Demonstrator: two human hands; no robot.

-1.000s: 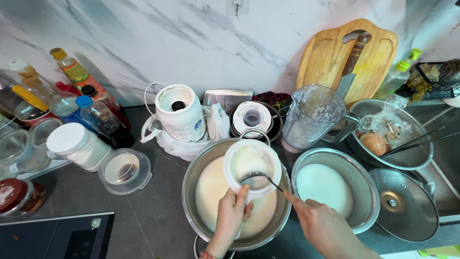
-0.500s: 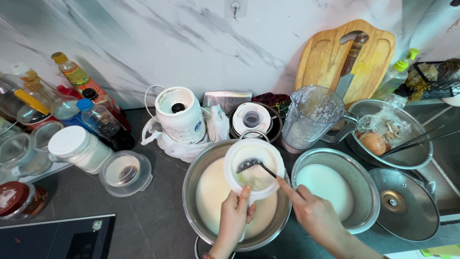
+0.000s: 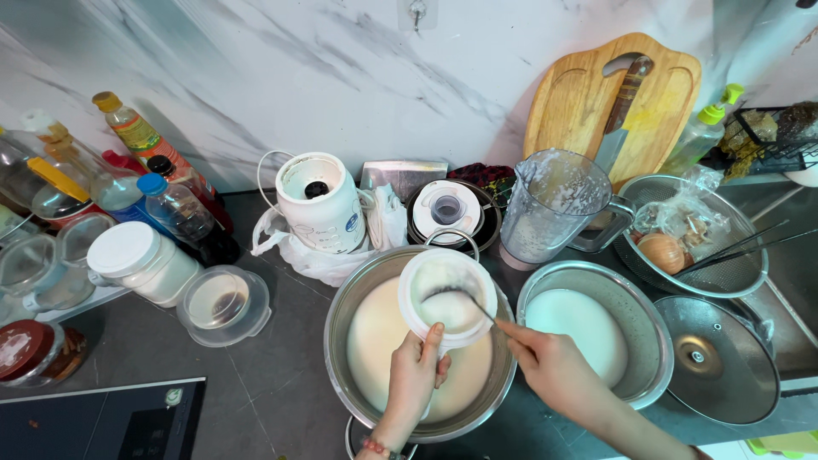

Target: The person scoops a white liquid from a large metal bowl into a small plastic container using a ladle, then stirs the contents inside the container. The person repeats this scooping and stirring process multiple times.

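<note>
My left hand [image 3: 415,381] grips the handle of a round white strainer [image 3: 447,297], holding it over a large steel pot [image 3: 341,319] full of creamy white liquid. Inside the strainer lies pale wet pulp. My right hand [image 3: 550,368] holds a thin metal spoon [image 3: 460,298], its bowl pressed into the pulp at the strainer's middle. Just to the right stands a steel bowl [image 3: 652,332] with white liquid in it, close to my right wrist.
A used blender jug [image 3: 558,209] and white blender base [image 3: 319,200] stand behind the pot. Bottles [image 3: 175,209], jars and a lidded white container [image 3: 141,260] crowd the left. A colander with onions [image 3: 690,243], a pot lid [image 3: 716,362] and a cutting board [image 3: 613,102] are on the right.
The spoon has swept around inside the strainer, from the near side to the far left and back to the middle, stirring the pulp. My left hand kept the strainer in place.
</note>
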